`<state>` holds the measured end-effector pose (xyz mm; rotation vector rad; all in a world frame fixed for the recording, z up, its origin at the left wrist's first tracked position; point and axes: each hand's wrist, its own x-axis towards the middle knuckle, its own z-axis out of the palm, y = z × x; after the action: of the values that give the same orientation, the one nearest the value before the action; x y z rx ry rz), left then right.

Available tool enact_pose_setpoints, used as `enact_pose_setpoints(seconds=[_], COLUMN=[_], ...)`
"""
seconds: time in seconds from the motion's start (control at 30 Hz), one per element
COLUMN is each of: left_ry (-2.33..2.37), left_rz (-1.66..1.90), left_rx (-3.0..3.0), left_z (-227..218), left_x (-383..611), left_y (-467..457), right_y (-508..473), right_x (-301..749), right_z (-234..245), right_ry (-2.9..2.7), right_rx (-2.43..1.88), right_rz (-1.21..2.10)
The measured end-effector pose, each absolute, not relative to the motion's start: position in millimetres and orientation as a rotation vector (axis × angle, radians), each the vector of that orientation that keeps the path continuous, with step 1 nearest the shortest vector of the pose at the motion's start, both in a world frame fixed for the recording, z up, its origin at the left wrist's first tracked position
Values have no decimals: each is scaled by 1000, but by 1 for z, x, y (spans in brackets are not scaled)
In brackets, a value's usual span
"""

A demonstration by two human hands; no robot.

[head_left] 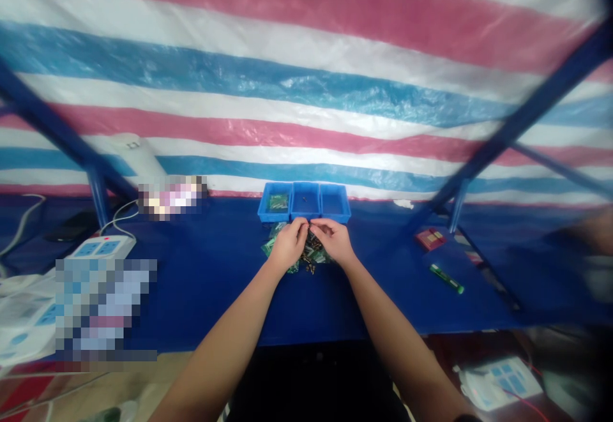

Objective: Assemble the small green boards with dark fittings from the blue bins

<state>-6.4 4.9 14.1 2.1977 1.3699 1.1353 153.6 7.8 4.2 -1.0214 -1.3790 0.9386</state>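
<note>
Pile of green pieces and brassy bits (313,256): on worktop (201,281), right under grip
Left hand (290,243) and right hand (334,241) nearly meeting over pile, fingertips drawn in; whether clamped on part, cannot tell
Just beyond grip: three blue trays (306,210) in row, green pieces in left one
Well right of grip: red box (431,239), green tube (447,279)
Far left of grip: power strip (104,246)
</note>
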Motion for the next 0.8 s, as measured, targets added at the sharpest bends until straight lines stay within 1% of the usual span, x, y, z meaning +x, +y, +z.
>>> enact_pose_setpoints(seconds=[0.13,0.37,0.6,0.8], left_ry=[1378,1353,1324,1350], left_rz=[1113,1205,1142,1149], left_rx=[2232,2220,2221,2200], left_z=[13,9,12,13], left_x=[-7,-6,-8,-8], left_y=[6,7,7,6], right_y=[7,7,8,8], right_x=[153,155,152,153], right_z=[5,10,4,3], right_ry=[-1381,-1391,-1361,-1381], right_rx=[-1030,-1086,-1013,-1049], right_rz=[935,904,957,919])
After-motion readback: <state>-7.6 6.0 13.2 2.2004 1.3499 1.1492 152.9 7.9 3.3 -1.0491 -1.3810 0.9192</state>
